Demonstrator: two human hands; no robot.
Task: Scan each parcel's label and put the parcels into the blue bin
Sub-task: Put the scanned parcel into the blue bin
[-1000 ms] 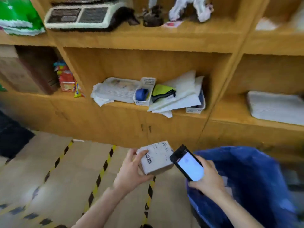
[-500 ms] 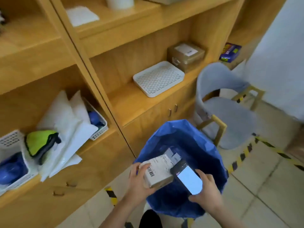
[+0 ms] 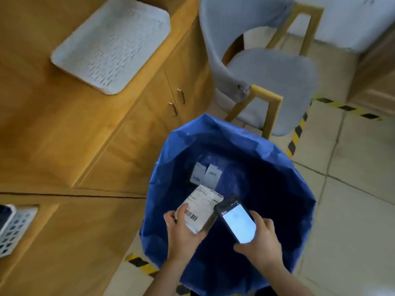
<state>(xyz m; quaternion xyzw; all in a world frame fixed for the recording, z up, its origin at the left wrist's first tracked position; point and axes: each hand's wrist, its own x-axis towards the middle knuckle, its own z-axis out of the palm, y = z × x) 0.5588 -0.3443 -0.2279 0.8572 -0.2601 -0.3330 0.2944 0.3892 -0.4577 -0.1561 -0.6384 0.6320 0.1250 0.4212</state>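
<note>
Left hand [image 3: 183, 233]: fingers curled under the near corner of the parcel [image 3: 199, 210], thumb laid on top of the label [image 3: 203, 201] right beside the barcode [image 3: 190, 215]. The parcel is held label-up over the open mouth of the blue bin [image 3: 213, 133], touching nothing below it.

Right hand [image 3: 261, 242]: fingers wrapped round the far side of the phone [image 3: 237, 221], thumb on its near edge. The screen is lit and faces up; its text is too blurred to read. The phone's top corner overlaps the parcel's edge opposite the left thumb.

Judgement: scan or release step; I cannot tell whether the scan has registered. To do it well, keep the thumb off the barcode, hold the label flat to the phone's underside, and confirm on screen before letting go. Then open the left fingers straight over the mouth and let the parcel drop.

Beyond the fingertips, deep in the bin, lie two pale parcels [image 3: 205, 175]; dark open room surrounds them. The crumpled rim stands well clear of both hands on all sides.

Left of the left hand the wooden cabinet [image 3: 128, 135] runs close to the bin. Past the far rim a grey chair [image 3: 267, 77] stands just beside it, so withdraw the hands toward the body. Farthest off, a white tray [image 3: 111, 43] sits on the cabinet top.
</note>
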